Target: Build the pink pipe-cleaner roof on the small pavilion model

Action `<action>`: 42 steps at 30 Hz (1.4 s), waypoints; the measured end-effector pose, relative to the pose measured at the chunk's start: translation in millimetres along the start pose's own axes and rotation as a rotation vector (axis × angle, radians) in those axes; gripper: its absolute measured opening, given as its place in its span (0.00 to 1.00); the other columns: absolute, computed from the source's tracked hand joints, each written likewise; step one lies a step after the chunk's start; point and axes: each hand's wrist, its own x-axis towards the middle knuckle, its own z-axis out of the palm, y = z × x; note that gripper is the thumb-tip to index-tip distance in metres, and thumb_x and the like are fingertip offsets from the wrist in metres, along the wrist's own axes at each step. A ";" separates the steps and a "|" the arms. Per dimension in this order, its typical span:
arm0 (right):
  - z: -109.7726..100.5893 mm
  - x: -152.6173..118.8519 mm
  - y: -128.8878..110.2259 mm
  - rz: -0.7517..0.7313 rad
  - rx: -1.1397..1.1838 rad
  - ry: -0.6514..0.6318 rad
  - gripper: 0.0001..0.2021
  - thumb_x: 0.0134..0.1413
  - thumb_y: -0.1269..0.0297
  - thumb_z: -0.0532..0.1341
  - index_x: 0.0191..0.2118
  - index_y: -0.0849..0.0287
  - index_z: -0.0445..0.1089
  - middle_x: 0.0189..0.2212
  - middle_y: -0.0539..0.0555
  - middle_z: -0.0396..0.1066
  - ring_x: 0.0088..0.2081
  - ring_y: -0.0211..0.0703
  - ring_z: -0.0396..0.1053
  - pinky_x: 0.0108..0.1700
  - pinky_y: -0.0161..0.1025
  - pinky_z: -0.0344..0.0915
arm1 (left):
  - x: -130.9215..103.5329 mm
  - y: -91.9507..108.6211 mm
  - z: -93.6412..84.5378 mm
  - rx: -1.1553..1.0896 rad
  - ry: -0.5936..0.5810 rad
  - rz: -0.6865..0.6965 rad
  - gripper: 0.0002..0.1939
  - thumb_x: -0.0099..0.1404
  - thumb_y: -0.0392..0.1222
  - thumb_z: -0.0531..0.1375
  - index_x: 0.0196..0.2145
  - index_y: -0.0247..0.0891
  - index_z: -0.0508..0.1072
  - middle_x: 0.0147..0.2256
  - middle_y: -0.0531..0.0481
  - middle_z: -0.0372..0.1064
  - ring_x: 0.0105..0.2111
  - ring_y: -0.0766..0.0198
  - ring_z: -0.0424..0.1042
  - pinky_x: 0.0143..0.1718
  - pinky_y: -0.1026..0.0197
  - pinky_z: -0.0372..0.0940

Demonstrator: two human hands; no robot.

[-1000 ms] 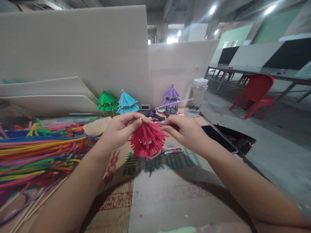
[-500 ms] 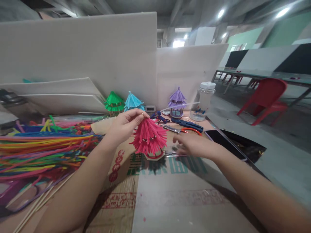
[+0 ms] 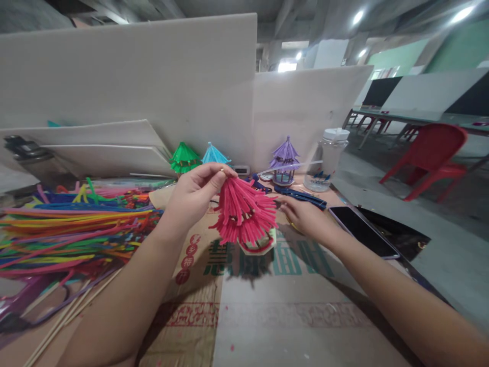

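Observation:
My left hand [image 3: 200,191] pinches the tip of a small pink pavilion model [image 3: 246,211], its two-tiered roof made of fuzzy pipe-cleaner strips. The model hangs tilted above the cardboard, its pale base [image 3: 260,247] showing below. My right hand [image 3: 303,216] is just right of it, fingers curled round a pair of scissors [image 3: 293,225]; only a bit of the orange-yellow handle shows, and the blades are mostly hidden. Behind stand a green pavilion [image 3: 184,158], a blue one [image 3: 214,154] and a purple one [image 3: 285,159].
Many coloured pipe cleaners [image 3: 76,224] lie at left, near thin wooden sticks [image 3: 72,311]. Dark blue pliers [image 3: 301,196], a phone [image 3: 362,232] and a clear jar with a white lid [image 3: 332,153] are at right. White boards [image 3: 126,86] stand behind.
The pink pavilion has shifted slightly right and tilted more in my left hand. My right hand has closed over the orange-handled scissors. The whole view has shifted slightly.

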 end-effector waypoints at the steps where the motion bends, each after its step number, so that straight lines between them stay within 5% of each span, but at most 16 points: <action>1: -7.8 0.7 -0.8 0.015 0.015 0.068 0.14 0.68 0.63 0.51 0.46 0.57 0.73 0.36 0.57 0.79 0.34 0.46 0.75 0.35 0.37 0.64 | -0.5 0.7 0.4 0.007 0.007 0.003 0.13 0.67 0.51 0.63 0.37 0.38 0.79 0.36 0.47 0.76 0.36 0.64 0.73 0.38 0.65 0.68; 7: -51.3 -13.6 -37.3 -0.211 -0.003 0.324 0.17 0.69 0.57 0.54 0.55 0.61 0.69 0.34 0.55 0.77 0.30 0.43 0.72 0.31 0.36 0.60 | -5.7 4.7 8.2 0.045 0.000 -0.011 0.13 0.68 0.50 0.62 0.38 0.38 0.79 0.36 0.48 0.75 0.36 0.64 0.72 0.37 0.65 0.66; 10: -56.6 -20.7 -53.4 -0.419 -0.180 0.331 0.15 0.70 0.60 0.54 0.55 0.59 0.69 0.38 0.55 0.78 0.34 0.43 0.72 0.34 0.38 0.59 | -8.5 7.8 12.0 0.076 -0.045 0.003 0.12 0.69 0.48 0.61 0.37 0.38 0.79 0.37 0.48 0.76 0.38 0.62 0.73 0.40 0.63 0.67; 14: -54.1 -22.7 -56.0 -0.557 -0.350 0.383 0.14 0.70 0.61 0.55 0.54 0.59 0.70 0.30 0.52 0.75 0.31 0.44 0.70 0.33 0.41 0.54 | -11.9 13.3 12.7 0.141 -0.126 0.029 0.11 0.70 0.47 0.59 0.38 0.38 0.78 0.38 0.48 0.76 0.40 0.62 0.74 0.42 0.63 0.66; 20: -49.7 -22.5 -54.5 -0.590 -0.411 0.371 0.13 0.69 0.62 0.57 0.55 0.58 0.69 0.37 0.53 0.78 0.35 0.43 0.70 0.35 0.41 0.53 | -14.4 21.1 13.7 0.270 -0.179 0.056 0.12 0.71 0.46 0.57 0.38 0.38 0.78 0.38 0.48 0.76 0.40 0.61 0.73 0.39 0.63 0.67; 34: -50.8 -25.1 -57.9 -0.538 -0.416 0.301 0.12 0.70 0.65 0.55 0.54 0.55 0.71 0.37 0.52 0.78 0.37 0.43 0.71 0.37 0.42 0.55 | -14.0 23.8 15.8 0.325 -0.194 0.075 0.13 0.70 0.47 0.57 0.37 0.38 0.78 0.36 0.47 0.76 0.39 0.59 0.74 0.41 0.61 0.68; 42: -49.7 -24.0 -55.4 -0.505 -0.376 0.368 0.13 0.70 0.62 0.56 0.54 0.58 0.70 0.36 0.54 0.79 0.36 0.45 0.73 0.35 0.41 0.57 | -12.0 18.6 13.8 0.308 -0.187 0.039 0.13 0.70 0.48 0.57 0.37 0.38 0.78 0.37 0.47 0.76 0.38 0.59 0.73 0.40 0.61 0.67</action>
